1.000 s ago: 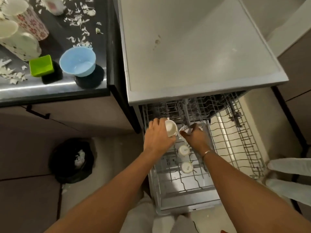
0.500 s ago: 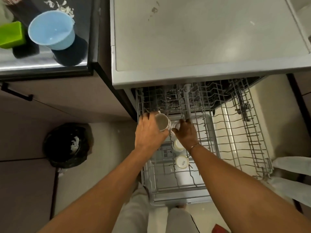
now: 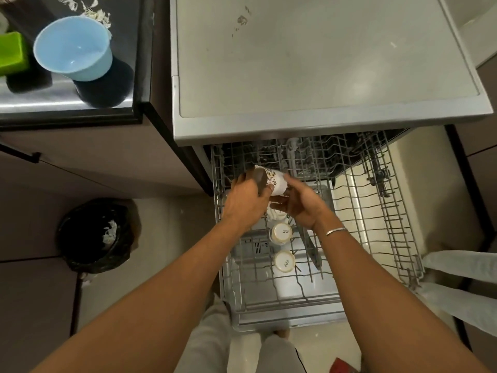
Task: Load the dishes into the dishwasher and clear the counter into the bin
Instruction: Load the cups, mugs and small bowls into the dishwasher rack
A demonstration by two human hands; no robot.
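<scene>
Over the pulled-out wire rack (image 3: pixel 376 238) of the dishwasher (image 3: pixel 322 76), my left hand (image 3: pixel 247 203) grips a white mug with a floral print (image 3: pixel 275 180), tipped on its side with the mouth to the left. My right hand (image 3: pixel 301 204) lies just beside and under the mug, fingers spread and loose, touching its lower side. Two white cups stand upside down in the rack: one (image 3: pixel 281 232) right below my hands, the other (image 3: pixel 284 261) nearer me. A third white cup (image 3: pixel 277 214) is partly hidden under my hands.
A black bin (image 3: pixel 94 235) with white scraps inside stands on the floor at left. On the dark counter (image 3: pixel 67 106) sit a light blue bowl (image 3: pixel 72 49), a green container (image 3: pixel 12 52) and white scraps (image 3: pixel 94 12). Someone's legs (image 3: pixel 457 278) stand at right.
The mug in my left hand has turned from mouth-up to lying on its side. My right hand has let go of what it held in the rack and opened beside the mug.
</scene>
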